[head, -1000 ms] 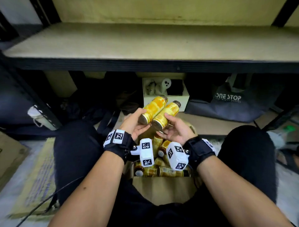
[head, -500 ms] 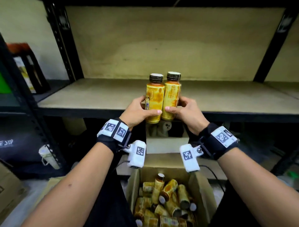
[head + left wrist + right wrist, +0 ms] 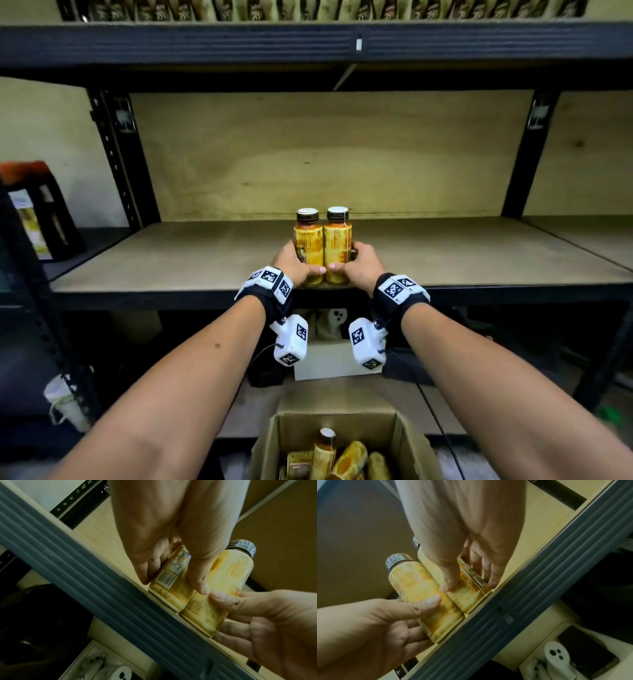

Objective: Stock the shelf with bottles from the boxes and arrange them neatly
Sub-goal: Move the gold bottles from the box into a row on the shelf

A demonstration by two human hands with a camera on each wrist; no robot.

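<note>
Bottles upright, touching, at the shelf (image 3: 205, 260) front edge: your left hand (image 3: 294, 265) grips the left bottle (image 3: 307, 246), right hand (image 3: 363, 263) grips the right bottle (image 3: 337, 245), thumbs across the labels.

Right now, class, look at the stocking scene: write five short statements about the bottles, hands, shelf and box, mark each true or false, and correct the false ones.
1. The two yellow bottles stand upright, side by side. True.
2. They stand at the back of the shelf. False: at its front edge.
3. The left hand grips one bottle, the right hand the other. True.
4. The cardboard box is empty. False: bottles lie in it.
5. Both bottles have lost their caps. False: both wear dark caps.
</note>
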